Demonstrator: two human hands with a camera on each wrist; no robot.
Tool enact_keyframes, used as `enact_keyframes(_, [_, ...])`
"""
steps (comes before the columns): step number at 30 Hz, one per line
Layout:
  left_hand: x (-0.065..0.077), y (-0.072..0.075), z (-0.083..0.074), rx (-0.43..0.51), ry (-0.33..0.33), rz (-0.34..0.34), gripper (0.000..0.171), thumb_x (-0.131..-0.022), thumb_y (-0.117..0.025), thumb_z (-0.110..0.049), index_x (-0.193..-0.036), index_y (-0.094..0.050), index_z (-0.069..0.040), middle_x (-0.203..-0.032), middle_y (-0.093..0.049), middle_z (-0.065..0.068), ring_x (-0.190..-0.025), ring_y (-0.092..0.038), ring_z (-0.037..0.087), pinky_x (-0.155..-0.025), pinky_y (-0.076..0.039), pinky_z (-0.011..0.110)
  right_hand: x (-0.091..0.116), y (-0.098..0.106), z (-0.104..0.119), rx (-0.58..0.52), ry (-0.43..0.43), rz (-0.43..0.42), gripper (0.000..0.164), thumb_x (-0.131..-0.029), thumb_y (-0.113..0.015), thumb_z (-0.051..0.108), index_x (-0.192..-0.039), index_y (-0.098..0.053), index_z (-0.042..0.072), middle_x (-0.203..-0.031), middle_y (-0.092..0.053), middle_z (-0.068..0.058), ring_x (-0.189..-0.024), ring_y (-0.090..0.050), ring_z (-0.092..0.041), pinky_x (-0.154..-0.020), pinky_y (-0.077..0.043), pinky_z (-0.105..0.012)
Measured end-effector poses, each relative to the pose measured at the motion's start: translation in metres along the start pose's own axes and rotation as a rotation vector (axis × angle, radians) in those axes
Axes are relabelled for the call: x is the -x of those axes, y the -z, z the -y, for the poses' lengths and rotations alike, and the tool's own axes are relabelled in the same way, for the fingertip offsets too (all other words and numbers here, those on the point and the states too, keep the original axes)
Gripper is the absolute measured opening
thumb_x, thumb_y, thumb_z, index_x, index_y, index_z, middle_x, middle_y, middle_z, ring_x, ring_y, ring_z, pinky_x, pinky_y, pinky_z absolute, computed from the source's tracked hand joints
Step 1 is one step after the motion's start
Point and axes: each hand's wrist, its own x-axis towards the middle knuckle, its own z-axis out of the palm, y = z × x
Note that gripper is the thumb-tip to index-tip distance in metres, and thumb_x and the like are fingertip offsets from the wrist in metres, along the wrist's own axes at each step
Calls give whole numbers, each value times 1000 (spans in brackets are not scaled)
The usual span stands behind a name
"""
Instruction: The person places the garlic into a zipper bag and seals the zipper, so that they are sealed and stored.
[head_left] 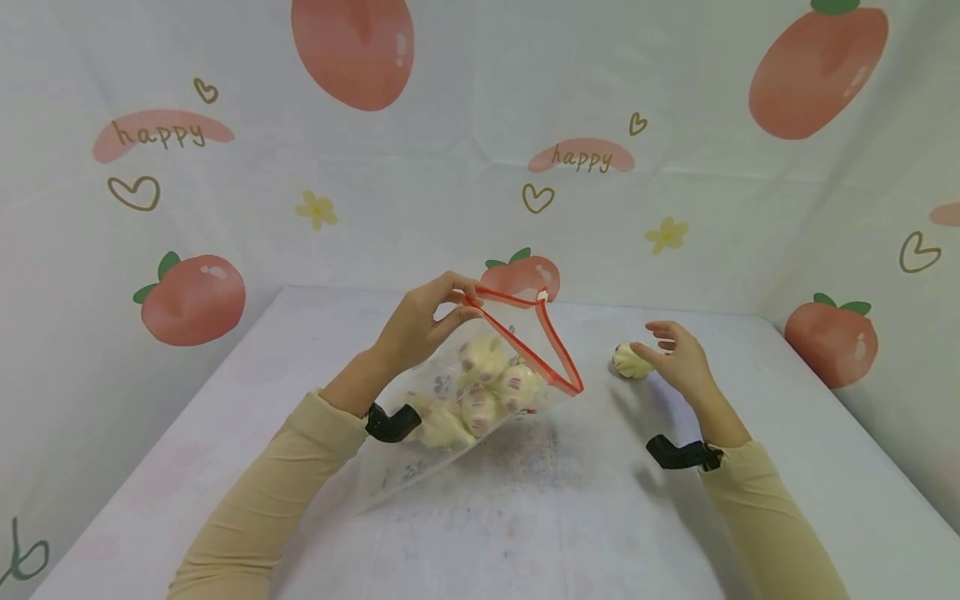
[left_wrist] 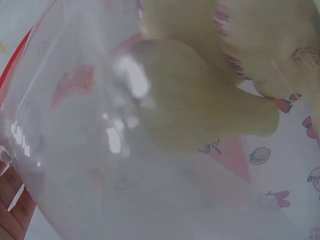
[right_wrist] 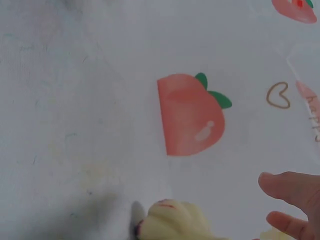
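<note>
In the head view my left hand (head_left: 416, 329) pinches the rim of a clear zip bag (head_left: 513, 340) with a red zip edge. The bag's mouth gapes towards the right. Inside it lie several pale garlic bulbs (head_left: 480, 408) with purplish marks; the left wrist view shows garlic bulbs (left_wrist: 195, 95) close up through the plastic. Another garlic bulb (head_left: 630, 362) is on the table to the right of the bag. Beside that bulb is my right hand (head_left: 678, 358), fingers spread and apart; in the right wrist view the garlic (right_wrist: 175, 221) is at the bottom edge.
A white table (head_left: 570, 525) carries the bag and the loose bulb. Behind and at both sides hangs a white cloth (head_left: 465, 183) printed with red fruits, hearts and flowers. Black wrist mounts (head_left: 682, 454) sit on both wrists.
</note>
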Motion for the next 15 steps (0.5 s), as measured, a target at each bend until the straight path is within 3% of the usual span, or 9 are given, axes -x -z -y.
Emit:
enact_keyframes(5, [1,-1,1,-4,9,7,22,-87,-61,-20,-95,-51,-2,-102,-67,16,-92,-67,29,-83,-54,36,-5,-1,-9,-2,-74,67,65,-92,-57,31,-140,-29,-4,-141,-31,-35,-129,-34,-51,-102,-35,-56])
enact_keyframes(15, [2,-1,0,-8,19,6,32,-88,-53,-35,-95,-51,-4,-101,-67,15,-92,-68,29,-79,-55,36,-10,-7,-21,-20,-131,152,75,-93,-56,34,-145,-17,-2,-145,-20,-38,-132,-27,-53,-105,-30,-59])
